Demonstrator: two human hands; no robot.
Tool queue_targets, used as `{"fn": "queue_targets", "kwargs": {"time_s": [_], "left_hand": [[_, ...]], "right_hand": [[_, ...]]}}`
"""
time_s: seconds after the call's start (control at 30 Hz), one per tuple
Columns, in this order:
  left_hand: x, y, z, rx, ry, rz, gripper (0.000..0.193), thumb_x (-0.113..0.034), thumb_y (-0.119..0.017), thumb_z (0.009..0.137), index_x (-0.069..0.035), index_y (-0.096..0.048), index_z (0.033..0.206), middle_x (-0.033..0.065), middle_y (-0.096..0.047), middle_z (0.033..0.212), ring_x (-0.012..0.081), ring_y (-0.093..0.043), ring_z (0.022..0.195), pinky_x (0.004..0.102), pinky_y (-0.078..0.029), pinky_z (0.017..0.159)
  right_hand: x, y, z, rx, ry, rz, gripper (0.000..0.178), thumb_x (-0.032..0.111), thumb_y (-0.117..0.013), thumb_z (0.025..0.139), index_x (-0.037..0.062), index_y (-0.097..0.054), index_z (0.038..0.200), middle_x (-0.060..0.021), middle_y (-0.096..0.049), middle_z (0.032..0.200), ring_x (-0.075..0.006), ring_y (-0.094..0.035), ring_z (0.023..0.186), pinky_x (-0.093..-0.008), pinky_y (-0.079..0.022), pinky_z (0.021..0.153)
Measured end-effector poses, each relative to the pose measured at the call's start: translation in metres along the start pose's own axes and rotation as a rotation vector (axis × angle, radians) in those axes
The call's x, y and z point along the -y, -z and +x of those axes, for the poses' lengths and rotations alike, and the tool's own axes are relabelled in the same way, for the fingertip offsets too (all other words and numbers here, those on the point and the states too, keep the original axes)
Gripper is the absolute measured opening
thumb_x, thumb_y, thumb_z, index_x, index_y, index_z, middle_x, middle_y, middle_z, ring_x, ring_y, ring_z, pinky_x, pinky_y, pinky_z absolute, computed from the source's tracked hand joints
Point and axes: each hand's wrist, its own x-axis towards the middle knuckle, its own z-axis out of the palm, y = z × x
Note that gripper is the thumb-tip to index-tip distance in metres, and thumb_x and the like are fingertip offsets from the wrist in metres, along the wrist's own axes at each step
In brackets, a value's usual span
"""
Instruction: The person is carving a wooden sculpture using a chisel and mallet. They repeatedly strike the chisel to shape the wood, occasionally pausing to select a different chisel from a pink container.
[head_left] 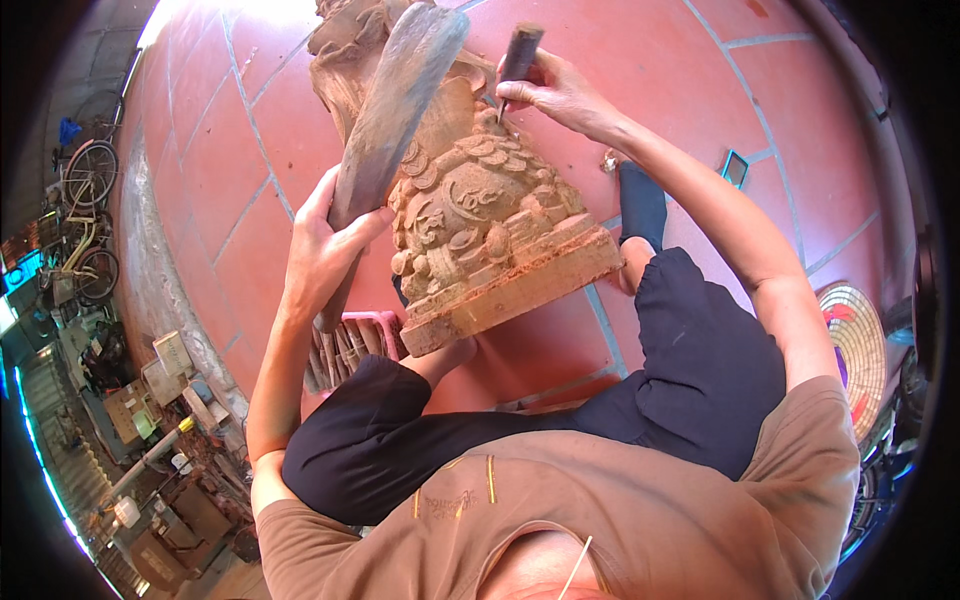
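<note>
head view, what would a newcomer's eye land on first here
First the ornate carved wooden sculpture at centre, tilted on the red tiled floor. Next the left hand gripping a long wooden mallet raised over it, and the right hand holding a chisel against the carving's upper part.

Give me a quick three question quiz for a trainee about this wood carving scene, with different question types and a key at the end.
1. True or false: the left hand grips a flat wooden mallet.
2. Multiple choice: the chisel in the right hand has its tip on A) the floor tiles, B) the carved wooden sculpture, C) the pink tray.
3. Fill in: behind the left forearm, spare tools lie in a ____ tray on the floor.

Key: 1 true; 2 B; 3 pink.
</note>
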Motion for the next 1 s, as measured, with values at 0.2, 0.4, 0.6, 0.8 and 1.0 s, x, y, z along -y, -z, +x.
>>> {"fn": "queue_targets", "kwargs": {"time_s": [0.2, 0.4, 0.6, 0.8, 1.0], "left_hand": [[-0.029, -0.007, 0.011, -0.014, -0.155, 0.021, 0.057, -0.016, -0.075, 0.080, 0.001, -0.053, 0.130, 0.0067, -0.065, 0.106, 0.0126, -0.059, 0.096, 0.0287, -0.048, 0.086], [-0.050, -0.016, 0.021, 0.001, -0.234, 0.025, 0.057, -0.015, -0.075, 0.080, 0.001, -0.053, 0.130, 0.0078, -0.066, 0.106, 0.0128, -0.060, 0.097, 0.0289, -0.048, 0.087], [-0.036, -0.020, 0.033, 0.049, -0.128, 0.134, 0.055, -0.015, -0.073, 0.082, 0.000, -0.052, 0.130, 0.0073, -0.065, 0.102, 0.0132, -0.059, 0.091, 0.0296, -0.049, 0.082], [-0.051, -0.022, 0.024, 0.000, -0.179, 0.015, 0.052, -0.016, -0.073, 0.084, -0.001, -0.052, 0.129, 0.0058, -0.064, 0.099, 0.0118, -0.058, 0.086, 0.0281, -0.049, 0.076], [-0.036, -0.027, 0.029, 0.063, -0.128, 0.164, 0.054, -0.017, -0.074, 0.083, -0.003, -0.052, 0.130, 0.0040, -0.063, 0.095, 0.0100, -0.057, 0.080, 0.0255, -0.048, 0.069]], "right_hand": [[0.006, 0.002, 0.012, 0.053, -0.052, -0.279, 0.031, 0.020, -0.066, 0.094, 0.0039, -0.055, 0.118, -0.0066, -0.066, 0.106, -0.0143, -0.063, 0.099, -0.0307, -0.055, 0.084], [0.017, 0.010, 0.009, 0.154, -0.020, -0.148, 0.031, 0.018, -0.064, 0.094, 0.0047, -0.055, 0.121, -0.0077, -0.066, 0.111, -0.0161, -0.063, 0.100, -0.0326, -0.052, 0.089], [0.028, 0.000, 0.012, 0.226, 0.058, -0.565, 0.030, 0.017, -0.063, 0.094, 0.0032, -0.056, 0.120, -0.0075, -0.066, 0.113, -0.0199, -0.062, 0.105, -0.0359, -0.050, 0.093], [0.010, 0.007, 0.013, 0.203, 0.040, -0.362, 0.036, 0.019, -0.066, 0.093, 0.0019, -0.056, 0.123, -0.0084, -0.068, 0.109, -0.0188, -0.063, 0.105, -0.0365, -0.049, 0.097], [0.021, 0.001, 0.005, 0.203, -0.001, -0.463, 0.031, 0.014, -0.065, 0.093, 0.0040, -0.057, 0.121, -0.0068, -0.067, 0.112, -0.0170, -0.062, 0.104, -0.0355, -0.049, 0.096]]}}
